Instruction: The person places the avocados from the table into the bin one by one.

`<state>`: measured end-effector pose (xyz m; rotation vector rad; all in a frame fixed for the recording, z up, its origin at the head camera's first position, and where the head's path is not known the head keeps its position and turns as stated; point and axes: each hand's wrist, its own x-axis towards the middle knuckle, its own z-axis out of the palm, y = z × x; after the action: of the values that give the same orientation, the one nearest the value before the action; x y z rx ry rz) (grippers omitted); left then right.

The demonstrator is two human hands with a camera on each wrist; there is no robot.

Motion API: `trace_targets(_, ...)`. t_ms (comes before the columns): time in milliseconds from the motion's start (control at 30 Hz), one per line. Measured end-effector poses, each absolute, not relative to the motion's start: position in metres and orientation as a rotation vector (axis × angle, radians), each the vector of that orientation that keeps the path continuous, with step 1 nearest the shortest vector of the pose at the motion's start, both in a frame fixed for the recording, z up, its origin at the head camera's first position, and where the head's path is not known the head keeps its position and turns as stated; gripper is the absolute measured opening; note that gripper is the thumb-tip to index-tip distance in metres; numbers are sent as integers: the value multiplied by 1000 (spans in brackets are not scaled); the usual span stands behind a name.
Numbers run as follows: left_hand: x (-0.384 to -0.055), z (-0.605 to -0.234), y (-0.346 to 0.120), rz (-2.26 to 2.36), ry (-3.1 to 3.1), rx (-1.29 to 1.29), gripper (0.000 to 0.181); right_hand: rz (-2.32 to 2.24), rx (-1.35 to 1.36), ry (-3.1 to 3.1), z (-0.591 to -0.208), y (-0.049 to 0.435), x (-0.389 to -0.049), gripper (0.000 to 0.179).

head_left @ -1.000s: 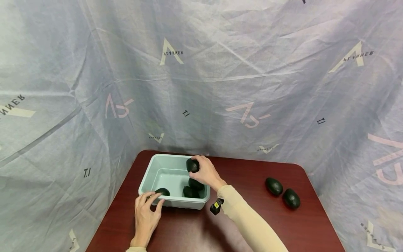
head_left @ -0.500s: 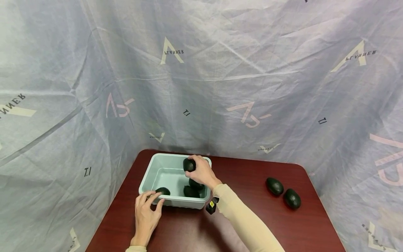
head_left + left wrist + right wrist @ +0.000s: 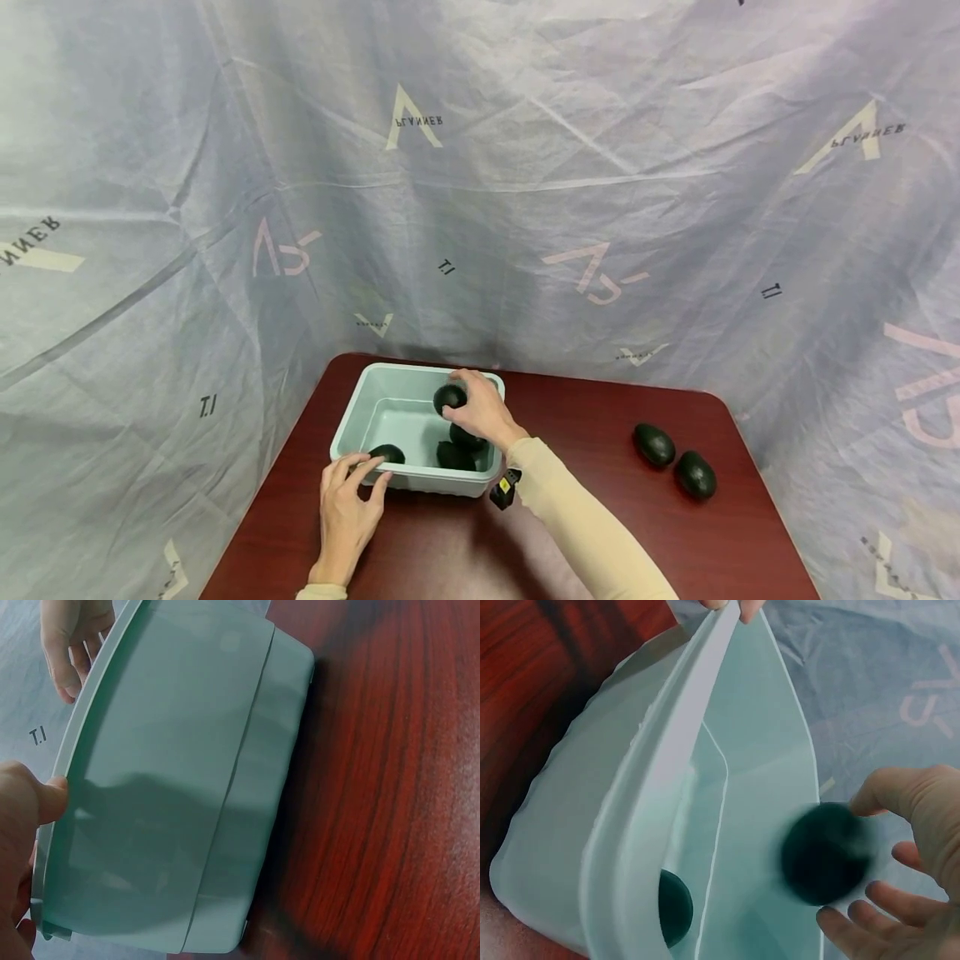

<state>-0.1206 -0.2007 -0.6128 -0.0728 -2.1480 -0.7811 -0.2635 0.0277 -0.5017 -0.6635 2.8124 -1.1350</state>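
A pale green plastic tub [image 3: 423, 473] stands at the table's left. My left hand [image 3: 348, 512] pinches its near rim, thumb outside and fingers over the edge. Above the tub's right half is my right hand [image 3: 483, 408], its fingers spread around a dark green avocado [image 3: 449, 400]. In the right wrist view that avocado [image 3: 829, 853] is blurred while the hand stays sharp, and the fingers are loose about it. Inside the tub, one avocado [image 3: 387, 454] lies by the left hand; two more, an avocado [image 3: 456, 457] and another avocado [image 3: 467, 437], lie at the right, partly hidden.
Two further avocados, one avocado [image 3: 654, 444] and another avocado [image 3: 695, 475], lie on the right of the dark red wooden table [image 3: 570, 467]. A grey printed cloth [image 3: 480, 208] hangs behind the table and along its sides.
My right hand has moved slightly left over the tub with the avocado. Now the avocado sits lower against the fingers, which have loosened. The left hand keeps its place on the rim.
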Motion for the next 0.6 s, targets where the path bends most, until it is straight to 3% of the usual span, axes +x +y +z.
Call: trace_targets(600, -122, -613, -199, -797, -2128, -77, 34, -1113, -570, 2833, -505, 54, -271, 54)
